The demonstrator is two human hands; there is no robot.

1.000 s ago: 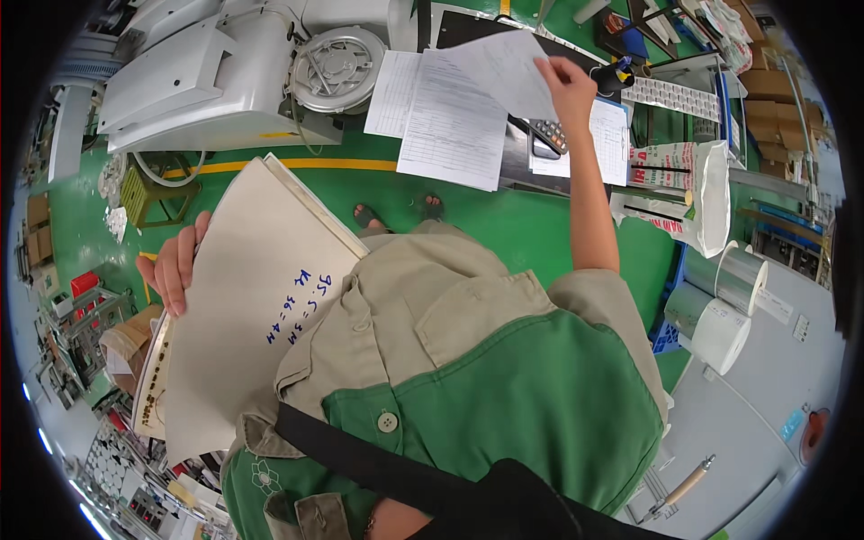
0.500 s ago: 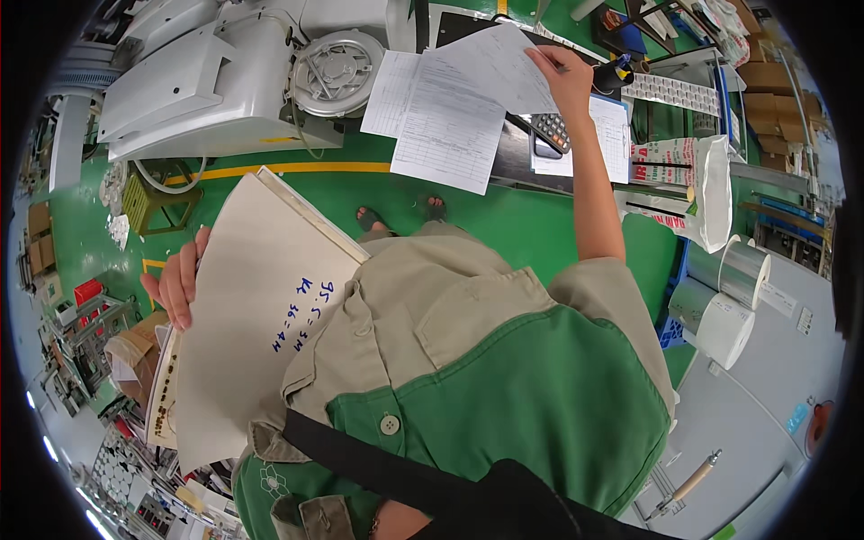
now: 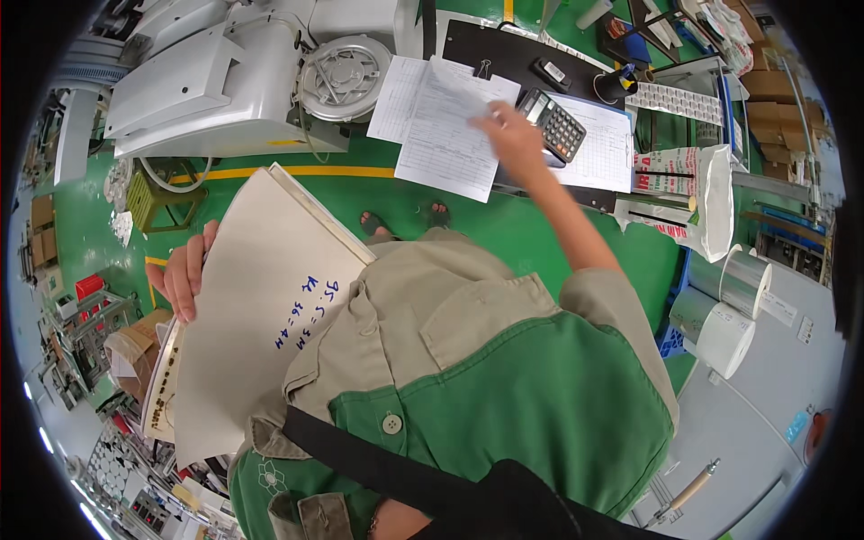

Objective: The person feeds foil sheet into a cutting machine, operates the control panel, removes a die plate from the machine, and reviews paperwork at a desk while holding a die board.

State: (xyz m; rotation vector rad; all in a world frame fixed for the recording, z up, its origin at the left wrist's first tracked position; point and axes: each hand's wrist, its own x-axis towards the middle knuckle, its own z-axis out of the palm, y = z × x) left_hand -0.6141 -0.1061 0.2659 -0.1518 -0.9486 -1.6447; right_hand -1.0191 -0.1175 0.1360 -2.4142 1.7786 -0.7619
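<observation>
Your left hand [image 3: 184,279] grips the stiff, light board [image 3: 261,297] at its left edge; your right hand [image 3: 513,135] presses thin, floppy papers [image 3: 445,135]; pinch a corner.

Green painted floor [image 3: 549,238] with a yellow line [image 3: 324,171] running across it. White-grey machine [image 3: 225,72] at top left, round vented cover on its right end. Dark-topped desk [image 3: 504,45] at top. Cardboard boxes [image 3: 778,99] stacked at the far right. Pale grey bench [image 3: 765,423] at lower right, silver film rolls [image 3: 729,306] at its left edge. Small green stool [image 3: 162,193] beneath the machine. Even, bright lighting.
</observation>
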